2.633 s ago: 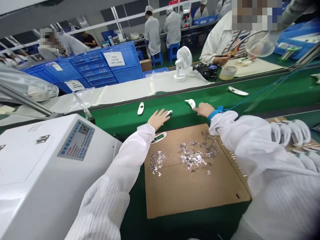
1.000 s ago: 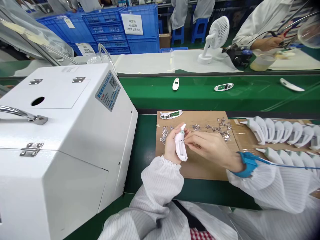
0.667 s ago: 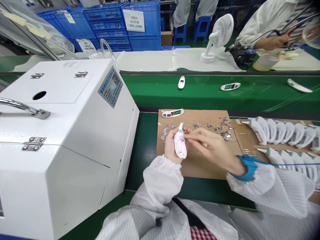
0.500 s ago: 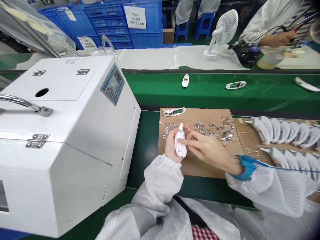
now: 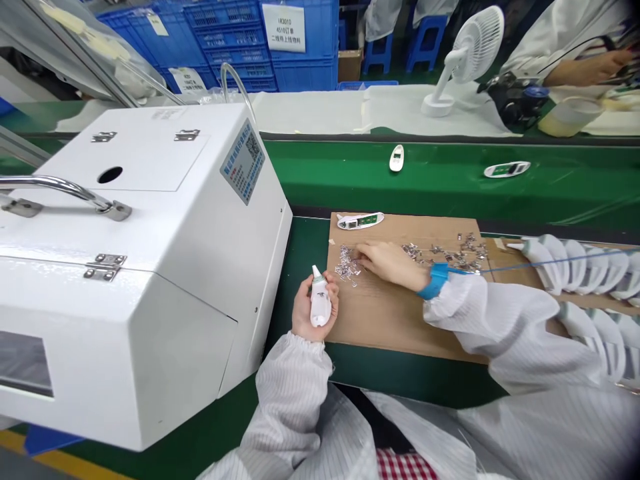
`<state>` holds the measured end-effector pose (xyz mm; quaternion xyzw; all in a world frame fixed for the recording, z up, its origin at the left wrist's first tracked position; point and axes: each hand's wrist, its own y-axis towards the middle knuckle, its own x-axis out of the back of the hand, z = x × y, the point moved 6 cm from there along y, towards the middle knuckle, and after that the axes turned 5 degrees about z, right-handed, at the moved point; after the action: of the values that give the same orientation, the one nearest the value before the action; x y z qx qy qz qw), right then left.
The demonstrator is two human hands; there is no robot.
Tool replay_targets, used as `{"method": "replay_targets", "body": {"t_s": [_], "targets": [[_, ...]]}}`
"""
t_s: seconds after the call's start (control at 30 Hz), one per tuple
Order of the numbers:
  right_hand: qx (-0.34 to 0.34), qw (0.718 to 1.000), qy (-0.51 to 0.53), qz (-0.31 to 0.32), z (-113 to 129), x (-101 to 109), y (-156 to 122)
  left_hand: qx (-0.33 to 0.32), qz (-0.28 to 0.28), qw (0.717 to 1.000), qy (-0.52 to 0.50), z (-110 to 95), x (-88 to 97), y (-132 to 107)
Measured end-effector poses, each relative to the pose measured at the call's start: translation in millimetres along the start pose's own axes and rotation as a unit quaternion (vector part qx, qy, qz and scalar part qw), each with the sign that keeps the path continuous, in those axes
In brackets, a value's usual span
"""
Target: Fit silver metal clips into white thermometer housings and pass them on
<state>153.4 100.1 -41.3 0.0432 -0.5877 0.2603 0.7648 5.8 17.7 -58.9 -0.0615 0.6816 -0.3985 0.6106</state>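
The left hand (image 5: 304,316) is curling its fingers around the white nozzle-tipped housing (image 5: 321,305); a steady, light grip should serve well. The right hand's (image 5: 389,263) fingertips are bunching at small metal clips (image 5: 346,267) (pinching one or not, I cannot tell), best taken singly. Beneath them cardboard (image 5: 390,320) is lying; far beyond, a desk fan (image 5: 477,47) is standing.

From the right hand (image 5: 384,260), bare cardboard (image 5: 395,320) leaves passage toward six o'clock; the white machine (image 5: 170,247) blocks nine, white housings (image 5: 575,268) three

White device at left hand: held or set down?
Held: left hand curls around the white device, fingers showing at its edge.
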Motion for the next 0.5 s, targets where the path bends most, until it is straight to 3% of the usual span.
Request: {"method": "replay_targets", "body": {"t_s": [0.13, 0.27, 0.37, 0.5], "targets": [[-0.023, 0.999, 0.010, 0.020, -22, 1, -27, -0.001, 0.007, 1.000, 0.025, -1, 2.3, -3], [-0.085, 0.996, 0.033, -0.004, -47, 8, -51, -0.003, -0.012, 0.993, 0.114, 5, 2.7, 0], [-0.099, 0.995, 0.026, -0.008, -44, 7, -60, 0.004, -0.020, 0.985, 0.169, 14, 0.6, 2], [-0.055, 0.998, 0.032, 0.010, -26, -4, -58, 0.012, -0.004, 0.980, 0.201, 24, -3.0, 2]]}}
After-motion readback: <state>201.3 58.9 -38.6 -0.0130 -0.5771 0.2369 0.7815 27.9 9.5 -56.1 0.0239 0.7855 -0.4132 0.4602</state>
